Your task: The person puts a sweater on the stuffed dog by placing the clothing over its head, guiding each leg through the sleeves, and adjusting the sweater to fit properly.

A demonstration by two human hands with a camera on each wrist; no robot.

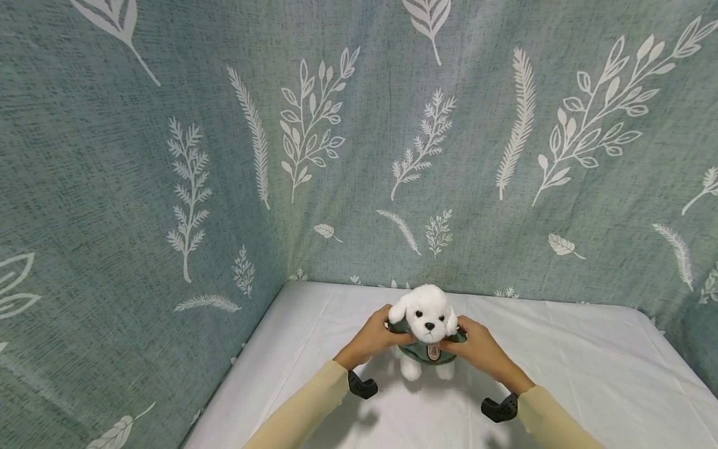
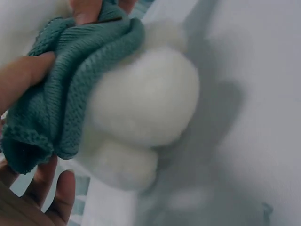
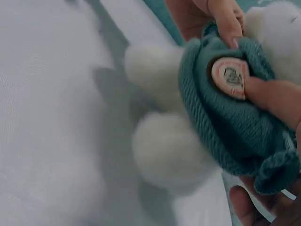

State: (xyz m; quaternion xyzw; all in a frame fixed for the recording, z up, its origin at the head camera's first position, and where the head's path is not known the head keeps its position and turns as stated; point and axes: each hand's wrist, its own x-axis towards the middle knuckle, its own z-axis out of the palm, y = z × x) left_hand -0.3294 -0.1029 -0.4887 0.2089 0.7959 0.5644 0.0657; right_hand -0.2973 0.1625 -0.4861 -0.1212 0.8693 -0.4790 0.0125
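Observation:
A white plush dog (image 1: 429, 312) faces the camera, upright on the white surface. Around its body is a green knitted sweater (image 2: 80, 70) with a round printed patch (image 3: 229, 76) on the chest. My left hand (image 1: 374, 337) grips one side of the sweater and body, its thumb across the front in the left wrist view. From the other side my right hand (image 1: 479, 346) grips the sweater, with the thumb by the patch in the right wrist view. The sweater is bunched up over the dog's white lower body (image 2: 146, 96). Behind the dog, several fingers are partly hidden.
A white sheet (image 1: 561, 362) covers the flat surface. Blue-green fabric (image 1: 359, 156) with white leaf prints hangs behind it and along the left side. Each wrist carries a black mount, one on the left (image 1: 362, 385) and one on the right (image 1: 499, 408).

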